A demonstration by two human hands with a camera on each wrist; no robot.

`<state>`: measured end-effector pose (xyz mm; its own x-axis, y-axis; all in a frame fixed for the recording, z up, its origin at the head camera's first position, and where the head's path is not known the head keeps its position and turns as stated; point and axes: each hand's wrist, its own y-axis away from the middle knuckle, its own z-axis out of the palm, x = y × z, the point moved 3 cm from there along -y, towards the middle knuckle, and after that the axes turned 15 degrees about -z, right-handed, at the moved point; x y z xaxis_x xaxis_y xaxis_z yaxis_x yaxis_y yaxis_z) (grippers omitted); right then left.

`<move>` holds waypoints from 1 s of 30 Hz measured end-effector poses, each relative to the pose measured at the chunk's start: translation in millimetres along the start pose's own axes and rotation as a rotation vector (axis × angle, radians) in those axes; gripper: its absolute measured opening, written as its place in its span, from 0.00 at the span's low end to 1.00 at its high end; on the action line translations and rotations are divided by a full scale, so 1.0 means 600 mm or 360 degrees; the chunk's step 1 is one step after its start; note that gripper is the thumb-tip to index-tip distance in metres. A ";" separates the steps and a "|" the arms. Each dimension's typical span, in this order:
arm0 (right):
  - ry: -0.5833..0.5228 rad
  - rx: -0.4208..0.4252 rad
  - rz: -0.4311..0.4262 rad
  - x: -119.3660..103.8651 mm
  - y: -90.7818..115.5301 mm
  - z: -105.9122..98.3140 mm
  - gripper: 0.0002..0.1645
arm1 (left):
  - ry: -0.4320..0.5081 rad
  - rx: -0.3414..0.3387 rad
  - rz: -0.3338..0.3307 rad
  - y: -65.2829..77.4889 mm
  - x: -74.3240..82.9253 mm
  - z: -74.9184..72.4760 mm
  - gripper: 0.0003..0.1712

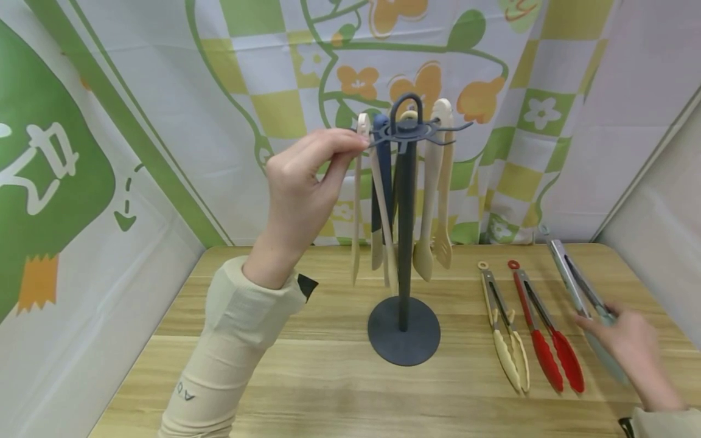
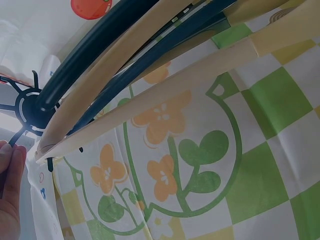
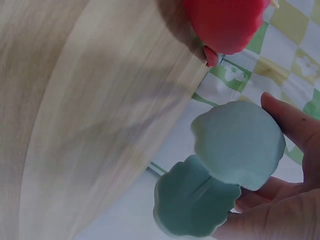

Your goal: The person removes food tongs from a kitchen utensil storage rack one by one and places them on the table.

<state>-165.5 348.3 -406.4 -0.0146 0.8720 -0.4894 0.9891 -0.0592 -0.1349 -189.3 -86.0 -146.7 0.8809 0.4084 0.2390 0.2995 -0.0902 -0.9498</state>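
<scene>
My left hand (image 1: 303, 188) is raised at the top of a dark grey utensil rack (image 1: 405, 243), pinching the end of one of its hooks between thumb and fingertips. In the left wrist view, those fingertips (image 2: 17, 162) sit at the hook's tip. Kitchen utensils hang from the rack, among them a beige spoon (image 1: 424, 255), a slotted turner (image 1: 443, 240) and a blue-handled utensil (image 1: 383, 170). At the right, my right hand (image 1: 635, 344) grips pale blue tongs (image 1: 569, 280) near their scalloped heads (image 3: 240, 145), which lie partly behind it in the head view.
Red tongs (image 1: 539, 322) and cream tongs (image 1: 499, 316) lie side by side on the wooden table (image 1: 306, 389), between the rack's round base (image 1: 404, 347) and the right hand. A patterned curtain (image 1: 263, 73) hangs behind the table.
</scene>
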 end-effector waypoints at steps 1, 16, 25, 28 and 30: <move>0.0002 0.0000 0.0000 0.001 0.000 0.001 0.49 | 0.0001 -0.0001 0.0000 0.000 0.000 0.000 0.04; 0.0010 -0.0061 0.0033 0.013 0.004 0.011 0.46 | -0.0008 -0.0003 0.0001 -0.001 0.002 0.000 0.04; -0.0011 -0.0098 0.0027 0.011 0.005 0.021 0.41 | -0.0006 0.0010 0.0013 0.000 0.001 -0.001 0.04; -0.0003 -0.0128 0.0027 0.012 0.007 0.024 0.38 | -0.0014 0.0011 0.0013 0.000 0.001 -0.001 0.04; 0.0015 -0.0130 0.0019 0.012 0.007 0.026 0.36 | -0.0019 0.0009 0.0012 0.000 0.001 -0.001 0.04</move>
<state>-163.7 346.8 -424.2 -0.0016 0.8760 -0.4824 0.9978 -0.0302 -0.0582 -188.4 -86.1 -146.4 0.8787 0.4185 0.2295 0.2909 -0.0883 -0.9527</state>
